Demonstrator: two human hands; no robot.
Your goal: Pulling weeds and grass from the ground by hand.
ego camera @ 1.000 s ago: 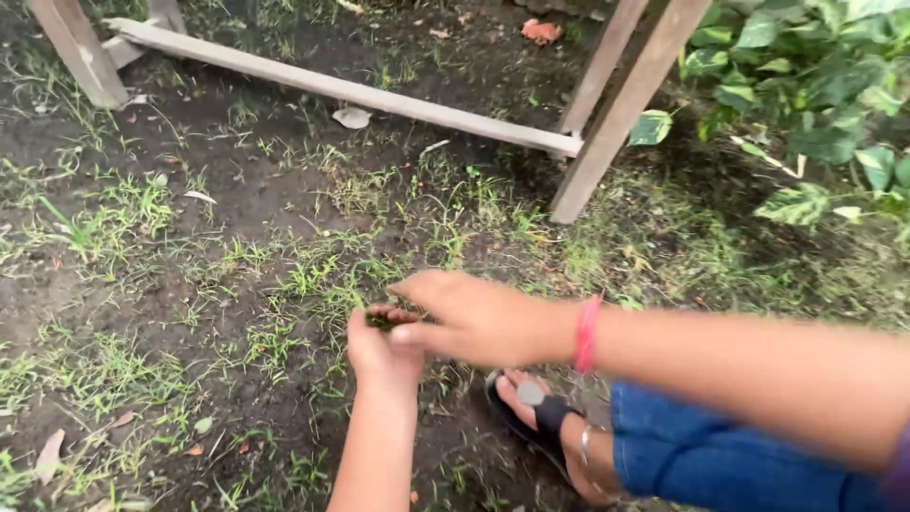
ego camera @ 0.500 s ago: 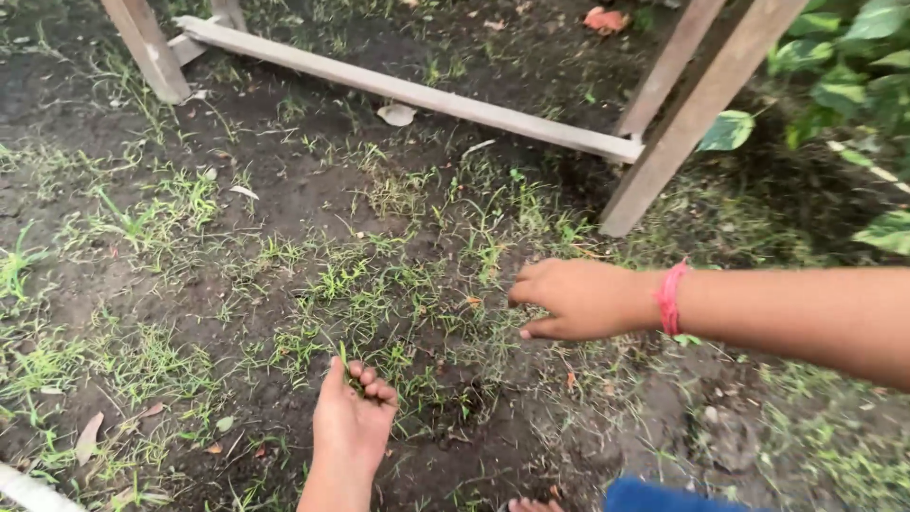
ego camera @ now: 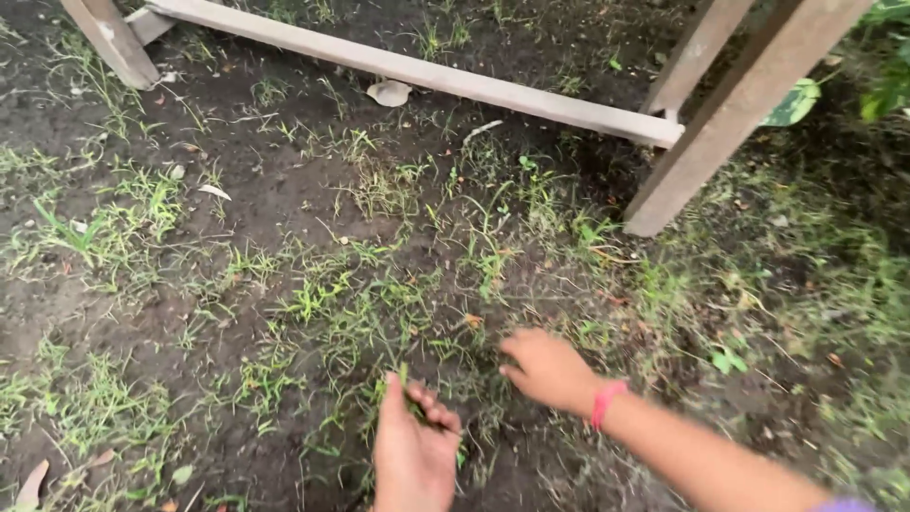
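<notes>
**Both hands low over a grassy patch of soil**

We find the left hand [ego camera: 412, 455] at the bottom centre of the view, palm turned upward, with its grip closed on a small tuft of grass [ego camera: 409, 391]. The green blades stand up between the thumb and the curled fingers [ego camera: 434, 410]. The tuft is therefore off the ground and in that hand, just beside the right hand.

We find the right hand [ego camera: 548, 370] a little to the right and slightly higher, knuckles up, fingers bent down into the sparse grass [ego camera: 370, 318]. We cannot tell whether its grip holds anything, since the fingertips are turned away from the camera and blurred. A pink wristband [ego camera: 604, 404] circles that wrist, and a strip of purple sleeve [ego camera: 846, 505] shows at the lower right corner.

The ground [ego camera: 275, 194] is dark bare soil with scattered thin clumps of grass. A pale wooden rail [ego camera: 427, 76] runs across the top of the view, joined to slanted wooden legs [ego camera: 739, 114] at the upper right and another leg at the upper left. A dry leaf [ego camera: 389, 92] lies just below the rail. A green leaf [ego camera: 794, 102] shows behind the right legs.
</notes>
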